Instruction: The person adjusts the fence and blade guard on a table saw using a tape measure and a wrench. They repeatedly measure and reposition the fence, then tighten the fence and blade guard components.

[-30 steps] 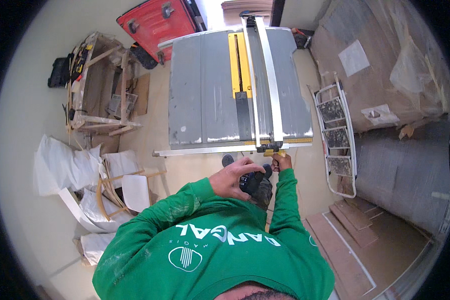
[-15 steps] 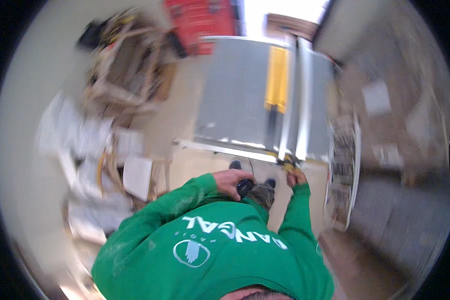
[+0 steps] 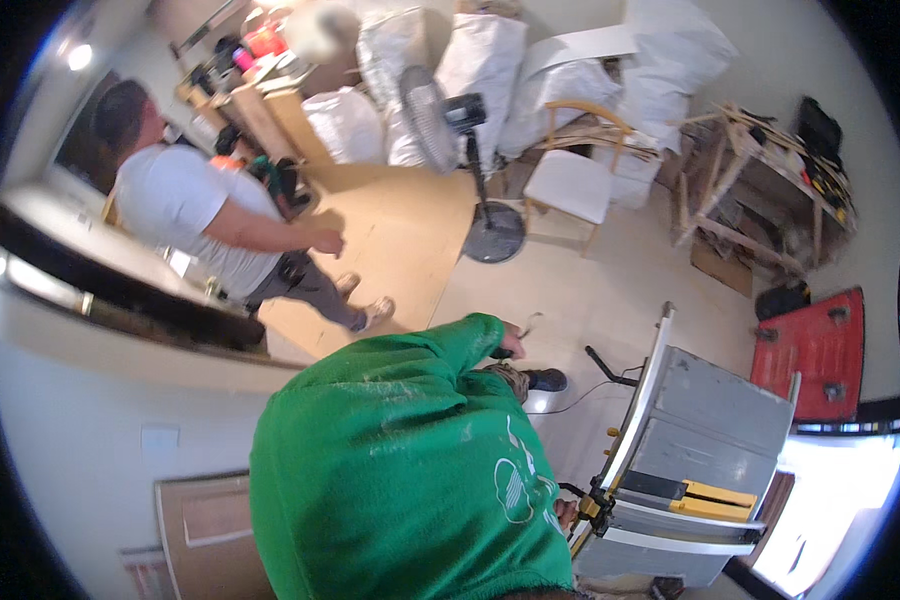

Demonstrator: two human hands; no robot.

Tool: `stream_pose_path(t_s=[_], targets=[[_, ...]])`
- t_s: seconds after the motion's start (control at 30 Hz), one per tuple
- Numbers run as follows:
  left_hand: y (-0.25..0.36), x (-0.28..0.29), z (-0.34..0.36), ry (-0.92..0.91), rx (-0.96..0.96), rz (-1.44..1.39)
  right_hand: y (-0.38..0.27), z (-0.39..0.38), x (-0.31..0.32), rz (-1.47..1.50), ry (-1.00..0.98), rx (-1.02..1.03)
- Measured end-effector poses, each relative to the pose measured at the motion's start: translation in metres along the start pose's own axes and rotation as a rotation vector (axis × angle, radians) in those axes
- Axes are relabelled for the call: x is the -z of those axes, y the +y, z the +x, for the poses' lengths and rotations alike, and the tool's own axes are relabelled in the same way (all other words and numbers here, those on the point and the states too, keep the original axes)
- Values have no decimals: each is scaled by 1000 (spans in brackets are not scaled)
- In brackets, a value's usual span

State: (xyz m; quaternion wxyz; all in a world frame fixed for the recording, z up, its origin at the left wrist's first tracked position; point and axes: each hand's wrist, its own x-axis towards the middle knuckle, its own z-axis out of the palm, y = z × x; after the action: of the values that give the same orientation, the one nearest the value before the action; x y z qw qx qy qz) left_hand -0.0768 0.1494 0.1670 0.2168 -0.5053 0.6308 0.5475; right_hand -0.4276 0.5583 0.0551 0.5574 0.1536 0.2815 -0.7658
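My left hand hangs low in front of my green sleeve, fingers curled round something dark and small that I cannot make out. My right hand is at the front edge of a grey table saw, partly hidden by my sweatshirt. Its fingers close at the black and yellow fence clamp. From that clamp a silver rip fence runs across the saw top, beside a yellow and black piece lying lengthwise.
At left a person in a light T-shirt stands on a brown sheet. A pedestal fan, a white-seated chair, white sacks, a wooden frame and a red case stand around. A cable crosses the floor.
My view has swung left, so the saw now sits at lower right, and the person, fan and sacks have come into view. My right hand is still at the fence clamp.
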Motion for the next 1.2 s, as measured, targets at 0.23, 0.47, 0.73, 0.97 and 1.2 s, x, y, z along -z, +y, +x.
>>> stream_pose_path(t_s=[0.23,0.47,0.73,0.97,1.2], targets=[[-178,-108,-161,171,420,-249,0,19,-15,-149,24,-94],[-297,-128,-275,812,600,-620,22,32,-23,-194,-20,-157],[-325,-37,-319,1433,479,-611,38,34,-25,-200,-19,-142],[-337,27,-311,1814,238,-857,25,30,11,-174,-39,-93],[-332,-54,-220,1153,471,-561,-4,8,36,-236,-3,-29]])
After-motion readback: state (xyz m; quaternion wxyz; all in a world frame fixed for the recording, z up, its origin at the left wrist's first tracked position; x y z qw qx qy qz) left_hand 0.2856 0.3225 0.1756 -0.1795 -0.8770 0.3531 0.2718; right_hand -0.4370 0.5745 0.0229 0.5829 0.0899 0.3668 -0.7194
